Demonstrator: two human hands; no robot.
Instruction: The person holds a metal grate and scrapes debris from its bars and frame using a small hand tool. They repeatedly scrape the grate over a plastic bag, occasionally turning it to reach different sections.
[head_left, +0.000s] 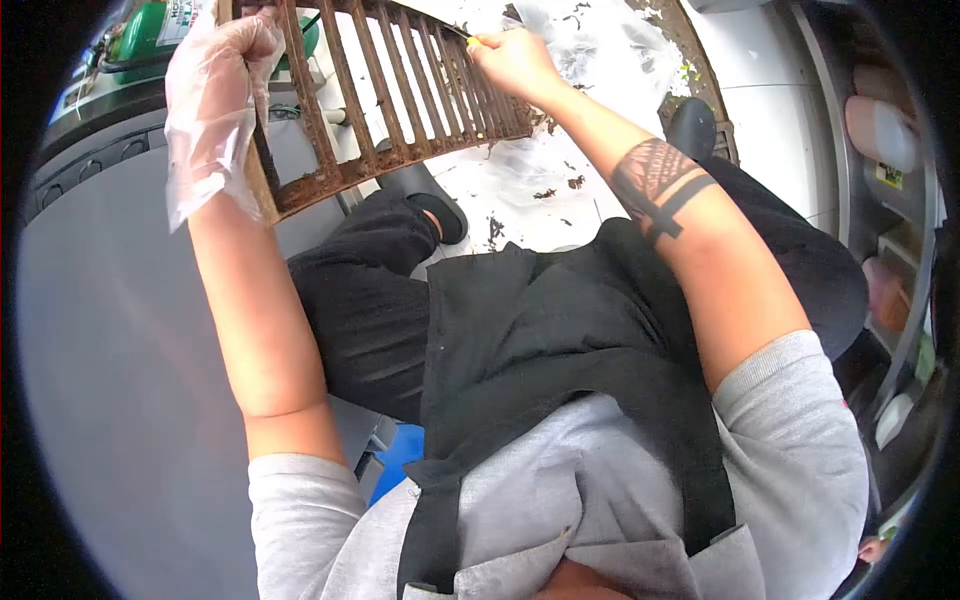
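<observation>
While spreading both knees, holds up a rusty grate (380, 163), tilted above the white-tiled floor (770, 130), out in front between 2 bare forearms. Clamps the left hand (238, 60), gloved in thin, wrinkled clear plastic, on the end rail of the long brown frame. Pinches the bare right hand (515, 62) together on a slim tool (472, 43), mostly hidden, with a bit of yellow at the grip and a narrow dark tip directed at the bars; cannot tell whether touching them. Displays straight parallel bars, open slots and a rough, crusted surface. Has crumpled clear sheeting (620, 70) and ragged dark flakes (575, 182) strewn below. Wears a creased black cloth apron (570, 300) over a soft grey shirt (530, 490), plus 2 dark shoes (437, 195). Has a smooth grey panel (120, 300) alongside, at left.
</observation>
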